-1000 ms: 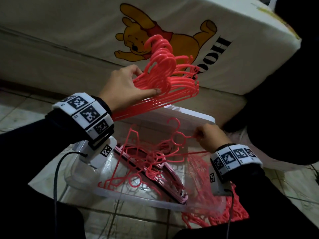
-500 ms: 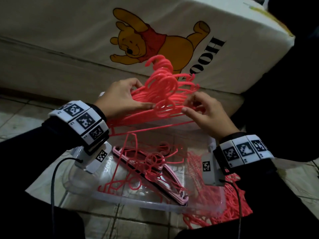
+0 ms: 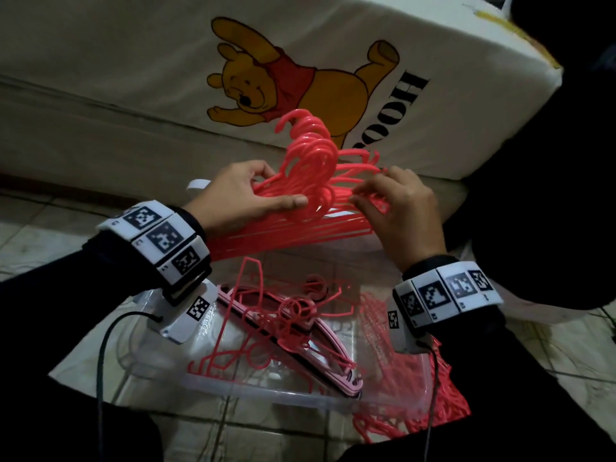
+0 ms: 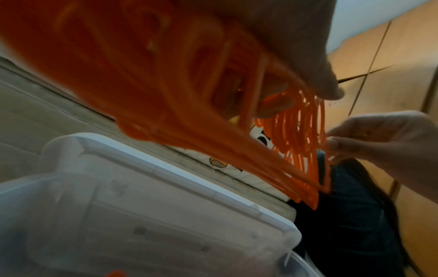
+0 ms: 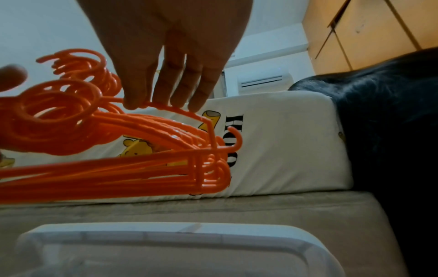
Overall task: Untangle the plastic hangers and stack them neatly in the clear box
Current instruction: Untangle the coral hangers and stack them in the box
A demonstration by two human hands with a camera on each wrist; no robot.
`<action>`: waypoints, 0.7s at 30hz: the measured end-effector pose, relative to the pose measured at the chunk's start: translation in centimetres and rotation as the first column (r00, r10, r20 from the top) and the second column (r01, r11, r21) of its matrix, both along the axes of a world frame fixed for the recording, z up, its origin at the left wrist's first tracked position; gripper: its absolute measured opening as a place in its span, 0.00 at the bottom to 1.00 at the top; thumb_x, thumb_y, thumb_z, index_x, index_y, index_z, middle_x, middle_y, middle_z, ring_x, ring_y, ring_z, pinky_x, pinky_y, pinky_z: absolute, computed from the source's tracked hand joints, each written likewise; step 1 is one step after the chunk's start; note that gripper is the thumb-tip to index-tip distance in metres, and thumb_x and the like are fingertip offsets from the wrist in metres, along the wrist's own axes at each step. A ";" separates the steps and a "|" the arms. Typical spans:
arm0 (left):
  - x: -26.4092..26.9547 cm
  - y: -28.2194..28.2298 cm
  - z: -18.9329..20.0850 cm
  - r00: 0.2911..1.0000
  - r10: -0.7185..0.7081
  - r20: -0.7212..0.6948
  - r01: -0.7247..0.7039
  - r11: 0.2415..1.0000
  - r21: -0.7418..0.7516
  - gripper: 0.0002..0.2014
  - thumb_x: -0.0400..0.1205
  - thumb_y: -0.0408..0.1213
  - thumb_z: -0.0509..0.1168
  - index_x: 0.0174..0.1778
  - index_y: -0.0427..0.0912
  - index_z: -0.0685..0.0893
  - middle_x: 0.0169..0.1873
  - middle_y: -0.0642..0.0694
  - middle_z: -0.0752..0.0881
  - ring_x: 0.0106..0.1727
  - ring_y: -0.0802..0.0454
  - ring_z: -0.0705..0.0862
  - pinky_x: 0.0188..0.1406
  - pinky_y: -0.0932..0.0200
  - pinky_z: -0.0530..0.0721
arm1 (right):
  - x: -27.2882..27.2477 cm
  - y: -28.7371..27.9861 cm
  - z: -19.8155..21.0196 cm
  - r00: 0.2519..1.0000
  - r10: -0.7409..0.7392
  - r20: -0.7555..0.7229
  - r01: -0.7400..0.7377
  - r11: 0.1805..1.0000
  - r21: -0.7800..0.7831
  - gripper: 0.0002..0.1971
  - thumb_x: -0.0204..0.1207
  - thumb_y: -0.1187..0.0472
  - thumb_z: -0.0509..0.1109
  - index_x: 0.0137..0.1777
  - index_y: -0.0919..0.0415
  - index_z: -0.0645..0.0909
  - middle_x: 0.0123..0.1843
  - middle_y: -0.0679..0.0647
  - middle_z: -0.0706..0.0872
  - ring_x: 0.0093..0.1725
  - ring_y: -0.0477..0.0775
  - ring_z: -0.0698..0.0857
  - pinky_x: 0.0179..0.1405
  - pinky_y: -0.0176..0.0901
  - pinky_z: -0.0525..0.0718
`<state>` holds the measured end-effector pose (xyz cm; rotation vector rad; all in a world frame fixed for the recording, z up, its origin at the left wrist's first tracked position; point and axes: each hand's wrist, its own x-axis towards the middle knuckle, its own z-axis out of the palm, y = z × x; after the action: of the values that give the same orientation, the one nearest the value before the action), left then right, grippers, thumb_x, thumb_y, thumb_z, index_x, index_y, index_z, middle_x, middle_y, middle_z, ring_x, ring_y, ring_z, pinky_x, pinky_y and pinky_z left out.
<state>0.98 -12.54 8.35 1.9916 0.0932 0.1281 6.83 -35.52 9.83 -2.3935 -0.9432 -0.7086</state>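
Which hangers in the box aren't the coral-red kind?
The pale pink hangers, a flat stack lying diagonally in the clear box. The loose coral-red hangers around them are thin, brighter and jumbled.

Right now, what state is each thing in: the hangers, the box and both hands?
Held bundle: stacked, hooks lined up, held above the box.
Loose hangers: tangled inside the box.
Spilled hangers: heaped on the floor beside the box.
Box: open, lid off.
Left hand: grips the bundle.
Right hand: fingertips on the bundle's top hanger.

The white cushion (image 3: pixel 433 105) bears black letters "HOO", seemingly more hidden behind the hangers (image 3: pixel 316 181).
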 end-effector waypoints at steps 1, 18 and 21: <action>0.0 -0.1 -0.1 1.000 -0.004 -0.006 0.004 1.000 -0.008 0.31 0.55 0.67 0.75 0.43 0.49 0.82 0.37 0.51 0.91 0.36 0.59 0.89 0.38 0.59 0.85 | -0.1 0.1 -0.1 1.000 -0.002 0.016 0.002 1.000 -0.009 0.06 0.70 0.59 0.77 0.41 0.61 0.85 0.42 0.54 0.85 0.44 0.56 0.81 0.39 0.38 0.70; -0.5 -1.1 -0.3 0.989 -0.118 -0.092 0.130 0.982 0.136 0.30 0.54 0.70 0.70 0.39 0.50 0.83 0.30 0.54 0.89 0.29 0.62 0.87 0.30 0.64 0.82 | -0.1 1.4 -1.3 0.984 -0.055 -0.169 -0.013 0.928 -0.374 0.15 0.78 0.67 0.62 0.64 0.64 0.76 0.59 0.62 0.83 0.59 0.63 0.81 0.52 0.49 0.73; -0.4 -0.7 0.4 0.975 -0.167 -0.146 0.204 0.933 0.297 0.34 0.52 0.72 0.70 0.45 0.52 0.82 0.37 0.55 0.89 0.37 0.59 0.88 0.40 0.60 0.86 | 0.1 1.4 -1.1 0.990 -0.070 -0.122 0.005 0.885 -0.465 0.09 0.79 0.67 0.60 0.57 0.64 0.76 0.52 0.61 0.84 0.52 0.63 0.81 0.43 0.50 0.72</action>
<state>0.62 -13.27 8.75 2.3107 -0.0433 -0.1057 6.89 -34.12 8.70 -2.8385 -1.1097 -0.3481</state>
